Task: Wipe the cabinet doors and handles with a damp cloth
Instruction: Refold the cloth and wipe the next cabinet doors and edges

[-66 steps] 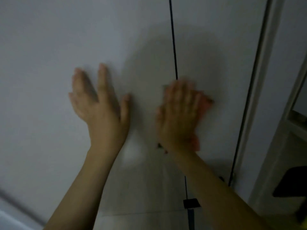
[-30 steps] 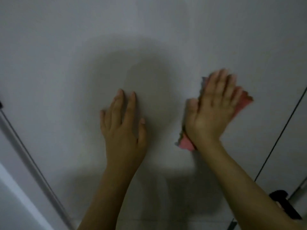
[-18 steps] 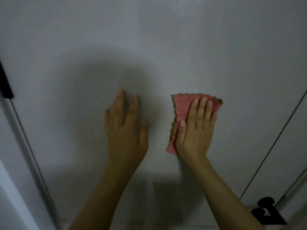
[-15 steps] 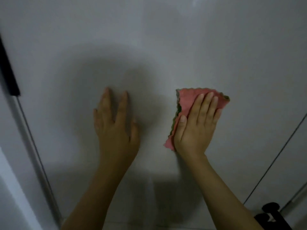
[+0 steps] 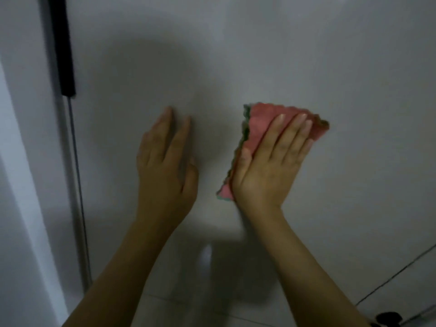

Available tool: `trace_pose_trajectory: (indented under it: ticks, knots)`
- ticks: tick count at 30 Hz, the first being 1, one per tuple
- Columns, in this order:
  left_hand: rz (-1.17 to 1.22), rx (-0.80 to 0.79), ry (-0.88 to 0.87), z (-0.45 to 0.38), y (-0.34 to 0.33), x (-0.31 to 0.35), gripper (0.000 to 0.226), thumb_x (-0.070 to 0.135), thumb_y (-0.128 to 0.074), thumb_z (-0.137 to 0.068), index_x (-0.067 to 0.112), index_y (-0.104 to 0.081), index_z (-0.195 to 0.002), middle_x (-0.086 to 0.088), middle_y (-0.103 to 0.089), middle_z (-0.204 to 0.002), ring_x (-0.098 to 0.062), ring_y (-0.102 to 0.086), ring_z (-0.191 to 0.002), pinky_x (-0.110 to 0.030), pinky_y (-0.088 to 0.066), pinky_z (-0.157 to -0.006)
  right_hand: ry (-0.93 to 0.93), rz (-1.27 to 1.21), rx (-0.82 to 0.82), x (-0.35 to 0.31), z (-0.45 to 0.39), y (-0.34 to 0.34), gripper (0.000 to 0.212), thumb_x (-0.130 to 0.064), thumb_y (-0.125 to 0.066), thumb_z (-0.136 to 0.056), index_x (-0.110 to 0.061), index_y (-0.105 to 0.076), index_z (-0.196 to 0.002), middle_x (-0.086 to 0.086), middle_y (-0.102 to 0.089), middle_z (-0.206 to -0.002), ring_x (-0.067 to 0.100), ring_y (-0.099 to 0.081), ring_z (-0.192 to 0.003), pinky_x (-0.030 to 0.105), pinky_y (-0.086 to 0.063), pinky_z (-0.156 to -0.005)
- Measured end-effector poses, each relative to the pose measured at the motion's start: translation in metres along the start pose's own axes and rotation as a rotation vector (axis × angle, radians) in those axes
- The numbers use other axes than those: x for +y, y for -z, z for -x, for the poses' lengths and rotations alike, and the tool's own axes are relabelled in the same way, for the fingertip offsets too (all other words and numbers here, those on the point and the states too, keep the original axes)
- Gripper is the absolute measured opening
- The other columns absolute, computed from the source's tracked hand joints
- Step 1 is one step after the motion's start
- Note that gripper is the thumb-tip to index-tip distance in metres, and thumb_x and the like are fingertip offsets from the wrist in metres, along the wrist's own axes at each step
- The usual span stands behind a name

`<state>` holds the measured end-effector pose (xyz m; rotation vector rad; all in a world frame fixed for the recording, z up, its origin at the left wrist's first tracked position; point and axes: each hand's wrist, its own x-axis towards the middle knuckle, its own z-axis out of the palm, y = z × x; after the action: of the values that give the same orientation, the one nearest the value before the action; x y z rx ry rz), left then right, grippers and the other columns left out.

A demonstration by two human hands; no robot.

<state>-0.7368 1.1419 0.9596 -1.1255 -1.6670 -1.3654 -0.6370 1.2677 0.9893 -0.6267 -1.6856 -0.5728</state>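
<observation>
The right hand (image 5: pixel 271 166) presses the pink cloth (image 5: pixel 262 121) flat on the cabinet door (image 5: pixel 306 55), fingers straight. The left hand (image 5: pixel 165 166) lies flat beside it.

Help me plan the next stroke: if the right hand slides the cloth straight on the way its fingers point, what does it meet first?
The right hand, flat on the pink cloth, points up the cabinet door. That way looks free: only bare door panel up to the frame's edge.

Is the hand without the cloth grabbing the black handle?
No, the left hand lies flat on the white cabinet door, well to the right of the black handle.
</observation>
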Motion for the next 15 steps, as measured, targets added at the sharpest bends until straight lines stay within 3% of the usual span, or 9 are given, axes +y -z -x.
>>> trace_pose_trajectory:
  ticks: [4,6,9,12,13,15]
  knots:
    - [-0.074,0.062,0.186,0.005,0.004,-0.013,0.064,0.022,-0.047,-0.081,0.01,-0.038,-0.144,-0.022,-0.027,-0.153,-0.028,-0.023,-0.14,-0.06,-0.017,-0.111,0.418,0.025,-0.18,0.004,0.038,-0.003,0.064,-0.036,-0.028,-0.1,-0.002,-0.006,-0.149,0.026,-0.008,-0.153,0.033,0.006,-0.146,0.044,0.003,-0.118]
    - [-0.087,0.053,0.219,0.01,0.005,-0.02,0.064,0.021,-0.048,-0.082,0.012,-0.038,-0.144,-0.025,-0.025,-0.152,-0.035,-0.024,-0.139,-0.063,-0.02,-0.109,0.543,0.046,-0.193,0.029,0.038,0.005,0.062,-0.036,-0.025,-0.101,-0.004,-0.005,-0.15,0.024,-0.008,-0.154,0.03,0.004,-0.146,0.043,0.001,-0.119]
    - [-0.09,0.053,0.29,0.017,0.01,-0.033,0.063,0.026,-0.045,-0.083,0.017,-0.033,-0.145,-0.031,-0.024,-0.149,-0.045,-0.027,-0.136,-0.067,-0.025,-0.105,0.408,0.057,-0.141,0.031,0.009,0.013,0.062,-0.032,-0.027,-0.1,0.006,-0.016,-0.146,0.032,-0.021,-0.148,0.043,-0.009,-0.141,0.049,-0.003,-0.118]
    - [-0.077,0.074,0.282,0.021,0.013,-0.044,0.058,0.026,-0.045,-0.086,0.023,-0.031,-0.143,-0.031,-0.027,-0.148,-0.045,-0.032,-0.132,-0.066,-0.031,-0.101,0.131,0.05,-0.055,-0.026,-0.019,-0.001,0.065,-0.03,-0.033,-0.097,0.018,-0.021,-0.139,0.043,-0.021,-0.142,0.052,-0.013,-0.135,0.054,-0.004,-0.115]
    - [-0.064,0.088,0.279,0.021,0.014,-0.047,0.057,0.025,-0.046,-0.086,0.023,-0.033,-0.142,-0.03,-0.03,-0.147,-0.042,-0.034,-0.131,-0.066,-0.032,-0.1,0.13,0.019,-0.074,-0.05,-0.019,-0.008,0.065,-0.03,-0.037,-0.096,0.019,-0.024,-0.138,0.043,-0.021,-0.142,0.052,-0.014,-0.134,0.055,-0.003,-0.115]
    - [-0.027,0.103,0.275,0.021,0.017,-0.053,0.057,0.024,-0.046,-0.086,0.018,-0.036,-0.142,-0.026,-0.036,-0.145,-0.035,-0.038,-0.127,-0.064,-0.035,-0.098,0.362,-0.048,-0.174,-0.081,-0.002,-0.02,0.067,-0.032,-0.046,-0.093,0.014,-0.029,-0.138,0.037,-0.02,-0.145,0.048,-0.012,-0.137,0.052,-0.001,-0.116]
